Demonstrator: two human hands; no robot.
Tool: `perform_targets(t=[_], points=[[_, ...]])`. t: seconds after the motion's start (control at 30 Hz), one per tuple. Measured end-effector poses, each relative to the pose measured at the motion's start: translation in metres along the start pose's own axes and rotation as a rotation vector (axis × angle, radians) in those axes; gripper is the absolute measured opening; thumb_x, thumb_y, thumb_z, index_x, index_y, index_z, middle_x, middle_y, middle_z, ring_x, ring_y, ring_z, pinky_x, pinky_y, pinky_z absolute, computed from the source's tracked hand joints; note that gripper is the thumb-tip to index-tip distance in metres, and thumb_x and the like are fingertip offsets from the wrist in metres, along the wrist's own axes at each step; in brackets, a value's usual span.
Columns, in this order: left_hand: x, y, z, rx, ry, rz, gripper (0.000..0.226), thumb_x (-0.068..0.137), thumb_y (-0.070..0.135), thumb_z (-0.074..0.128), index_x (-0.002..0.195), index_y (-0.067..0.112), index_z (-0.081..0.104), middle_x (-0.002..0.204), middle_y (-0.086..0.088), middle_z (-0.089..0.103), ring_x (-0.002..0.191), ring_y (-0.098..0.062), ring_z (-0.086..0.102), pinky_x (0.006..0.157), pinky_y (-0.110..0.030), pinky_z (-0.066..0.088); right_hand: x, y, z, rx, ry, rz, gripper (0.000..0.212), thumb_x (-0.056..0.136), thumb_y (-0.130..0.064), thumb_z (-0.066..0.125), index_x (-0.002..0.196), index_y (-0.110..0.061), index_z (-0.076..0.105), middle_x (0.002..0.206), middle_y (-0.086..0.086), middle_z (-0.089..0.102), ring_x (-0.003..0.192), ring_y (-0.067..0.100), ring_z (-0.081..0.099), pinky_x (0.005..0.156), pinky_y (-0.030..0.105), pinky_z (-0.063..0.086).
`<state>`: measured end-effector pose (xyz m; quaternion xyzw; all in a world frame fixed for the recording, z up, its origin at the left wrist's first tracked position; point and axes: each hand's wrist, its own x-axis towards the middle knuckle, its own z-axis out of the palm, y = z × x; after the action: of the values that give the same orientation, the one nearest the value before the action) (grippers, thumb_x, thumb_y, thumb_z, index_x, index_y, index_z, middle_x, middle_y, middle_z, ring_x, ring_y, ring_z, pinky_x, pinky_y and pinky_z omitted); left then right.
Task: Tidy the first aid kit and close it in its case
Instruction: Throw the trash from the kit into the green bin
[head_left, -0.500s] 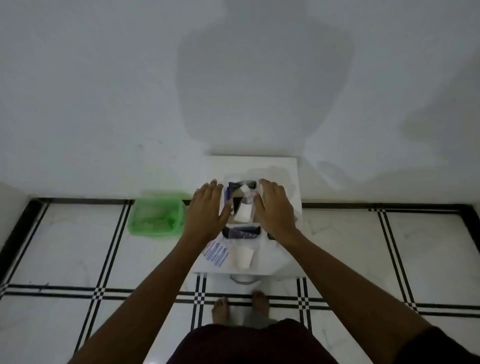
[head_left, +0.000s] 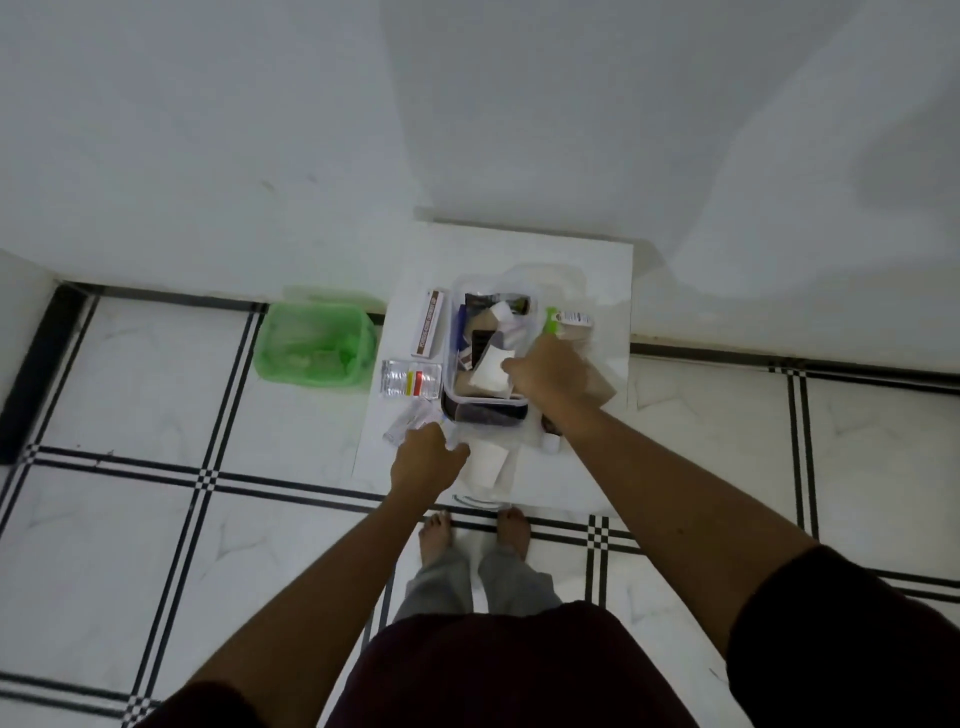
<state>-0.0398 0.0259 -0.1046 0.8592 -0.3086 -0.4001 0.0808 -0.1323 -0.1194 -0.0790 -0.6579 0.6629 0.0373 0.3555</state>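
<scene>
White counter (head_left: 597, 270) against wall, tiled floor. Clear case (head_left: 453, 332) at centre, overfull. Right hand (head_left: 550, 371) fingers pinch white packet (head_left: 491, 371) inside; left hand (head_left: 426, 460), 7 o'clock, closed on wrapper (head_left: 410, 423). Contents light, crushable; grip edges.

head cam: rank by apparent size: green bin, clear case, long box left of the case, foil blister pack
1. green bin
2. clear case, slightly smaller in frame
3-4. long box and foil blister pack: too alike to rank
</scene>
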Motion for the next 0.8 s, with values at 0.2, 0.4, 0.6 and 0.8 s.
perform_targets(t=[0.2,0.4,0.6,0.8], points=[[0.01,-0.004,0.032,0.019,-0.011,-0.029,0.033,0.081,0.02,0.063,0.109,0.002,0.059,0.109,-0.017,0.061,0.102,-0.034,0.058,0.084,-0.036,0.047,0.009,0.002,0.015,0.007,0.02,-0.002,0.012,0.077,-0.017,0.059,0.087,-0.01,0.058,0.079,0.004,0.055,0.075,0.026,0.054,0.059,0.029,0.04],[-0.004,-0.006,-0.019,-0.076,-0.087,0.004,0.027,0.066,0.024,0.061,0.069,-0.002,0.067,0.069,-0.018,0.068,0.068,-0.029,0.066,0.066,-0.034,0.054,-0.007,-0.008,-0.006,0.323,0.121,-0.058,0.027,0.073,-0.019,0.058,0.054,-0.015,0.04,0.052,0.0,0.044,0.053,0.022,0.044,0.049,0.027,0.031],[-0.009,-0.043,-0.134,-0.373,0.078,-0.162,0.013,0.074,0.015,0.064,0.071,0.002,0.066,0.061,-0.01,0.067,0.049,-0.017,0.059,0.04,-0.017,0.039,-0.021,-0.071,-0.004,0.58,0.006,-0.181,0.029,0.065,-0.015,0.063,0.049,-0.016,0.038,0.048,-0.001,0.041,0.048,0.026,0.055,0.052,0.044,0.058],[0.06,-0.094,-0.189,-0.608,0.252,-0.297,0.009,0.07,0.011,0.064,0.071,0.002,0.062,0.067,-0.012,0.066,0.052,-0.02,0.061,0.042,-0.018,0.044,-0.016,-0.153,0.052,0.422,-0.144,-0.287,0.031,0.066,-0.01,0.062,0.051,-0.014,0.036,0.056,0.004,0.045,0.06,0.037,0.069,0.053,0.046,0.059]])
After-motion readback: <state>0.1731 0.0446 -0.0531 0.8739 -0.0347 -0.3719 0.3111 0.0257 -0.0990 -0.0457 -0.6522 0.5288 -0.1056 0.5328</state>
